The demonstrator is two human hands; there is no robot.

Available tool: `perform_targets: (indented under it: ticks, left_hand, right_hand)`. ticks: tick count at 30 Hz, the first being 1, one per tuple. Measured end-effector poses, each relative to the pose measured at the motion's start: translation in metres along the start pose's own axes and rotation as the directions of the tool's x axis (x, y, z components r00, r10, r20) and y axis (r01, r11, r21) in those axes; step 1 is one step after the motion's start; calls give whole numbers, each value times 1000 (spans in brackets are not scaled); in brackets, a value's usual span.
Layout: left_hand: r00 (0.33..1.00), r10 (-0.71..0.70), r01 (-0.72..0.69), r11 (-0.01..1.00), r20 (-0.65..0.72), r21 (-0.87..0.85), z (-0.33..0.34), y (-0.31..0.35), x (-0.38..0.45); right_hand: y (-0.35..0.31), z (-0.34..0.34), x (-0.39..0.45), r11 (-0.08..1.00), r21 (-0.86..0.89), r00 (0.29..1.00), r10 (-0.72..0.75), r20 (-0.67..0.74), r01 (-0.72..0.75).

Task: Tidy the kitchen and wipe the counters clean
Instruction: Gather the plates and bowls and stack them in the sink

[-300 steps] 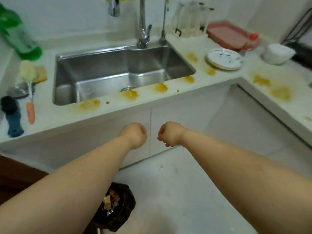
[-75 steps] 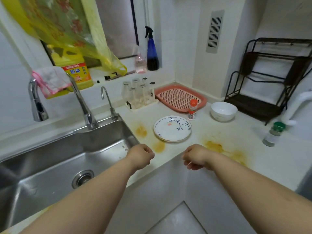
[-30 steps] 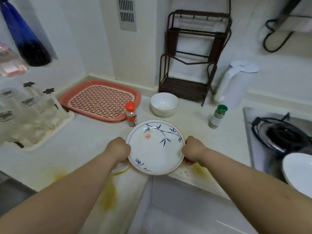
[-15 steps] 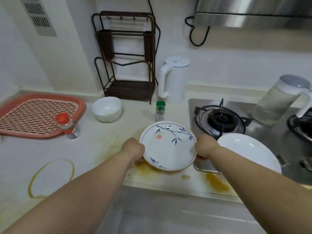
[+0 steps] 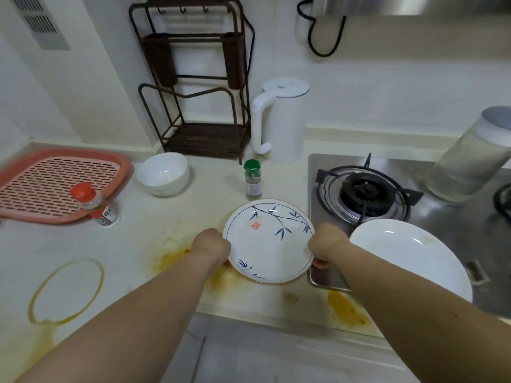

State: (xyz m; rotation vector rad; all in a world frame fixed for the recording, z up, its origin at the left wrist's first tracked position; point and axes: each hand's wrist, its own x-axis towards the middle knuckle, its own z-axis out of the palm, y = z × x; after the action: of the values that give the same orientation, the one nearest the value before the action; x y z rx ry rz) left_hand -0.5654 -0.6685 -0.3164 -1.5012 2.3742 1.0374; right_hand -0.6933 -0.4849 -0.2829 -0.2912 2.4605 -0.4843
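I hold a white plate with a blue bamboo pattern [image 5: 269, 239] above the counter's front edge, just left of the stove. My left hand [image 5: 211, 246] grips its left rim and my right hand [image 5: 326, 243] grips its right rim. Under and around the plate the pale counter [image 5: 132, 244] carries yellow-orange stains [image 5: 345, 309], and a yellow ring mark [image 5: 66, 290] lies at the left. A plain white plate [image 5: 409, 255] rests on the stove's front, partly behind my right forearm.
A pink drain tray [image 5: 52, 183], a red-capped shaker [image 5: 95, 203], a white bowl [image 5: 163, 172] and a green-capped jar [image 5: 252, 176] stand on the counter. Behind are a dark wire rack [image 5: 199, 78] and white kettle [image 5: 279, 120]. The gas burner [image 5: 362, 189] and a glass jug [image 5: 472, 156] sit right.
Both hands closed on the bamboo plate, lifted it from its spot near the sink and carried it right toward the stove. A ring mark stays where it stood.
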Motion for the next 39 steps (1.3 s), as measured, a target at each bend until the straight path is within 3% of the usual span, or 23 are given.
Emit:
perform_targets:
  ticks: [4,7,9,12,14,17,20,25,32,39]
  left_hand:
    - [998,-62,61,997,5,49,-3,6,-2]
    - [995,-51,55,998,-87,43,-4,27,-14]
    - [987,102,-97,994,-121,47,1,50,-23]
    - [923,383,-382,924,38,-13,27,91,-47]
    - [854,498,-498,866,152,-43,53,116,-67]
    - [781,555,-592,804,288,56,92,142,-86]
    - [790,514,-580,803,333,138,114,154,-91]
    - [802,485,-566,803,348,185,126,157,-86]
    - [837,472,-511,855,276,87,114,153,-86]
    - [907,401,-397,916,129,-57,52,126,-74]
  right_hand:
    - [5,-2,2,999,-36,1000,-2,17,3]
    - [17,-26,-5,998,56,991,40,-126,-33]
    - [38,-49,-14,995,100,970,38,-239,-14]
    - [85,-78,-28,982,152,911,166,-378,-116]
    - [118,-91,-46,957,177,875,284,-392,-231]
    - [158,-98,-64,918,204,850,393,-351,-340]
    - [183,-92,-70,883,263,858,450,-246,-388]
    - [206,-78,-49,805,491,863,470,-187,-332]
    - [195,-90,-47,794,530,884,438,-161,-297]
    - [117,-107,-49,871,419,944,318,-88,-255]
